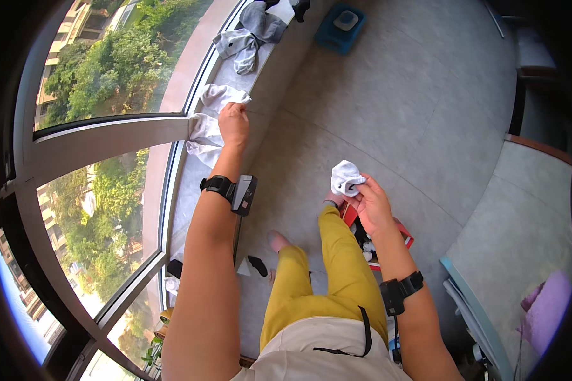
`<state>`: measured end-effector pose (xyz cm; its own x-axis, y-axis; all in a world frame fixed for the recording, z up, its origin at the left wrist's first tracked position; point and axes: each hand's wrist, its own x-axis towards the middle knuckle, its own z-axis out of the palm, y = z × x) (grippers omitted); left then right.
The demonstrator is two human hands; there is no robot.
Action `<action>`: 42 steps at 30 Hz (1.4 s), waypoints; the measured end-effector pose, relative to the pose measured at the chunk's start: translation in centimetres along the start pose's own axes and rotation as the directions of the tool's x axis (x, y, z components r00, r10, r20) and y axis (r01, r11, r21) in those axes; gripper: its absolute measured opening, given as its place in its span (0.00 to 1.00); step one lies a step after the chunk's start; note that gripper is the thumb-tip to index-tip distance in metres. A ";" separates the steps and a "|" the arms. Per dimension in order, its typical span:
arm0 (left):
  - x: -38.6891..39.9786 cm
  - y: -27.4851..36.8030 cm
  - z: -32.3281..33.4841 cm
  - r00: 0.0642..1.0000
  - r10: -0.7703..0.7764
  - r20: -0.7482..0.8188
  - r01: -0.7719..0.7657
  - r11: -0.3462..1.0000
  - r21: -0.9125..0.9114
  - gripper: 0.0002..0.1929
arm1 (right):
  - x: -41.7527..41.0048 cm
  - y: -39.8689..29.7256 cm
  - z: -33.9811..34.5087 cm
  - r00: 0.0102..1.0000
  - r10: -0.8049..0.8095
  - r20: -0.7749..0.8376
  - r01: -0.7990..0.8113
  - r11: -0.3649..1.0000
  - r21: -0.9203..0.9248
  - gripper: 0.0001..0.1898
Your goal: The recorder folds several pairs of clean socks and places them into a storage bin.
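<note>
My left hand (233,125) reaches to the window sill, its fingers closed on the end of a white sock (219,96). Beside the wrist, more white socks (206,138) lie on the sill. Over the floor, my right hand (374,202) holds a bunched white sock (345,177) with a small dark mark, pinched between thumb and fingers. Farther up the sill are a light grey sock (238,46) and darker grey socks (263,23).
A red box (404,234) with dark and white cloth items stands on the floor by my right leg. A black sock (257,265) lies near my left foot. A blue plastic stool (341,28) stands at the far end. Windows line the left side; a light blue-edged surface (479,314) is at right.
</note>
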<state>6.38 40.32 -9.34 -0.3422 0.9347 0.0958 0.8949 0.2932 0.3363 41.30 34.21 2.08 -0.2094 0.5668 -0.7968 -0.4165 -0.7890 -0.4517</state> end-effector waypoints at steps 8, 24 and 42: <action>-7.9 6.5 -12.3 0.958 -0.285 -0.042 0.221 0.821 -0.526 0.06 | -4.9 -0.4 4.4 0.978 -0.069 0.199 0.055 0.996 0.075 0.10; -23.5 8.0 -31.6 0.785 -0.345 0.515 0.586 0.141 -0.798 0.06 | -19.0 7.4 16.8 0.906 -0.030 0.421 0.118 0.976 -0.184 0.07; -29.3 7.6 -40.2 0.907 -0.107 0.406 0.414 0.397 -0.819 0.10 | -23.7 11.2 19.6 0.846 -0.309 0.435 0.513 0.693 -0.506 0.18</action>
<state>11.67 7.10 28.09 -0.2903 0.8983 -0.3298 -0.0210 0.3386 0.9407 24.29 16.60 23.83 -0.4334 0.8262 -0.3599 0.0517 -0.3759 -0.9252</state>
